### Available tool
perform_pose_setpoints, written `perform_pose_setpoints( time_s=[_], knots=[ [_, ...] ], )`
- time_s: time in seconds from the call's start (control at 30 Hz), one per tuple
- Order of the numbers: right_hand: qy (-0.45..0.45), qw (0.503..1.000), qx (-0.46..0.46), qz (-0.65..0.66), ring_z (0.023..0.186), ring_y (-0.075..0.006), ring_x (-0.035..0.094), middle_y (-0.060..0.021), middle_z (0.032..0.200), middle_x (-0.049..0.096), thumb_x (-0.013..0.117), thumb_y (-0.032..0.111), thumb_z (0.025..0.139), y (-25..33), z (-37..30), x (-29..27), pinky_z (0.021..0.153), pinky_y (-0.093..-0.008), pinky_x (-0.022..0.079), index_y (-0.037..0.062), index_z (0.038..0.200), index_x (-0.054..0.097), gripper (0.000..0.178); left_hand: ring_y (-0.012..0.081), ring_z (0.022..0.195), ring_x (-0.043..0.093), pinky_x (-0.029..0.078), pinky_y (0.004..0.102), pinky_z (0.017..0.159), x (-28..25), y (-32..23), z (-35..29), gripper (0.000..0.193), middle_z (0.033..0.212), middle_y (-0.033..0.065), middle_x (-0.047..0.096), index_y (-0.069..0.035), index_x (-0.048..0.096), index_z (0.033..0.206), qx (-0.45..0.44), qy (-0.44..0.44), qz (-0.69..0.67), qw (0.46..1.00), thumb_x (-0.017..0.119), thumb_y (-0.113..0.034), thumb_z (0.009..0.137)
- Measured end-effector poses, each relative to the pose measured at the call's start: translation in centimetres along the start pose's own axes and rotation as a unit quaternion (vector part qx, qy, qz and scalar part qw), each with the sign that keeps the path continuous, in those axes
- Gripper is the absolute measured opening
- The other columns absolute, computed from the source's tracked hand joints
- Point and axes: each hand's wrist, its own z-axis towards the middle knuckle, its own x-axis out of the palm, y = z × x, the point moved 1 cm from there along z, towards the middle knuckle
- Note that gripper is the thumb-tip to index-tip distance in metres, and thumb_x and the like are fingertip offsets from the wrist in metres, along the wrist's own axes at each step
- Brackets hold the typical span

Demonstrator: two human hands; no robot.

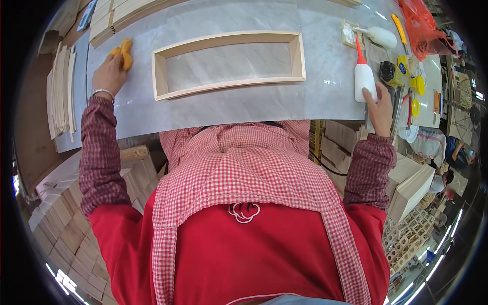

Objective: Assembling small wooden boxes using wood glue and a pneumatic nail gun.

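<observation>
My left hand (109, 77) is closed on a crumpled yellow-orange cloth (125, 53) at the left of the grey tabletop. On the right, my right hand (381, 109) has its thumb and fingers at the lower end of a white squeeze bottle (363, 81) with a red pointed nozzle. I cannot tell if that bottle stands or lies. Between my hands, a long rectangular frame of pale wood (229, 87) rests on the table, and neither hand touches it.
Wooden strips (62, 91) lie at the left edge, and stacked boards (127, 15) at the far left. Another white bottle (382, 37), a yellow-handled knife (399, 28), a tape measure (390, 73) and a red plastic bag (422, 28) crowd the right side.
</observation>
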Motion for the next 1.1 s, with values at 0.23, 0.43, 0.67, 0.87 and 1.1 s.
perform_pose_setpoints(
  time_s=[0.23, 0.43, 0.67, 0.87, 1.1],
  knots=[
    [0.03, 0.999, 0.016, -0.02, 0.105, -0.0275, 0.055, -0.0169, 0.122, 0.055, 0.07, 0.036, 0.078, -0.1, 0.2, 1.3, 0.091, -0.0327, 0.043, 0.0005, 0.128, 0.049, 0.065, 0.031, 0.078, 0.063, 0.05, 0.041, 0.069, -1.2, -1.6, -0.2, 0.02, 0.094, 0.0082, 0.068, -0.009, 0.064, 0.092, 0.0, 0.018, -0.016, 1.0, 0.052, -0.023, 0.085],
    [-0.083, 0.987, 0.087, 0.11, 0.106, -0.024, 0.055, -0.0161, 0.122, 0.056, 0.072, 0.025, 0.079, 1.0, 1.0, -2.2, 0.092, -0.03, 0.043, -0.0005, 0.129, 0.05, 0.06, 0.0292, 0.076, 0.062, 0.049, 0.0382, 0.068, -0.2, -0.9, -2.0, 0.017, 0.09, 0.0085, 0.066, -0.007, 0.063, 0.093, -0.007, -0.008, -0.035, 0.999, 0.052, -0.02, 0.088],
    [-0.163, 0.97, -0.071, 0.165, 0.099, -0.0241, 0.056, -0.0157, 0.117, 0.056, 0.068, 0.018, 0.083, 11.2, 1.7, -10.2, 0.09, -0.0309, 0.044, -0.0014, 0.129, 0.047, 0.054, 0.0266, 0.071, 0.061, 0.048, 0.0348, 0.065, 1.3, -1.4, -3.8, 0.02, 0.085, 0.008, 0.063, -0.005, 0.059, 0.091, -0.001, -0.149, -0.052, 0.987, 0.053, -0.025, 0.091],
    [0.016, 0.872, -0.039, 0.488, 0.105, -0.0235, 0.054, -0.0149, 0.117, 0.056, 0.062, 0.012, 0.083, 16.5, 1.5, -3.1, 0.093, -0.0316, 0.043, -0.0062, 0.126, 0.046, 0.05, 0.0251, 0.07, 0.061, 0.048, 0.0329, 0.062, 1.0, -2.6, -2.7, 0.019, 0.086, 0.0073, 0.062, -0.007, 0.056, 0.09, -0.084, -0.16, -0.111, 0.977, 0.053, -0.026, 0.091],
    [0.16, 0.812, 0.041, 0.559, 0.093, -0.0246, 0.058, -0.0182, 0.109, 0.056, 0.066, 0.017, 0.081, 26.0, -0.6, 6.5, 0.082, -0.0325, 0.049, -0.008, 0.117, 0.049, 0.047, 0.029, 0.087, 0.056, 0.045, 0.035, 0.078, 1.0, -3.5, -3.6, 0.022, 0.098, 0.0104, 0.058, -0.005, 0.055, 0.103, -0.069, -0.223, -0.261, 0.937, 0.056, -0.018, 0.085]
  ],
)
